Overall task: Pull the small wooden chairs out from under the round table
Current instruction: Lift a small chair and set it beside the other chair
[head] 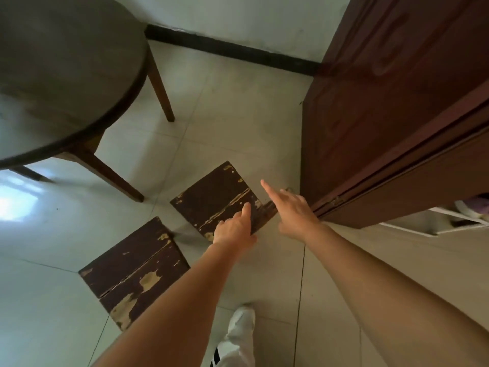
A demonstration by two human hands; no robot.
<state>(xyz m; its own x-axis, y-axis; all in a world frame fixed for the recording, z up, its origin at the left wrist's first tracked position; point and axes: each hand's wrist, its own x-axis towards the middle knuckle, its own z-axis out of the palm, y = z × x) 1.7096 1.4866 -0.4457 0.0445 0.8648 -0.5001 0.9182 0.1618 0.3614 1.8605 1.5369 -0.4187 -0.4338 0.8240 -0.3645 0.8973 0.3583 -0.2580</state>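
Two small dark wooden chairs with worn, flaking seats stand on the tiled floor, both clear of the round table (66, 75) at upper left. The nearer chair (135, 271) is at lower left. The farther chair (214, 197) stands in the middle, close to the door. My left hand (234, 229) rests at the near right corner of the farther chair's seat, index finger stretched along it. My right hand (293, 210) hovers just right of that chair, index finger pointing forward, holding nothing.
A dark brown wooden door (383, 102) stands open on the right, near the farther chair. Table legs (161, 91) angle down to the floor. A white wall with black skirting (232, 51) runs behind. My leg in white trousers (238, 337) is below.
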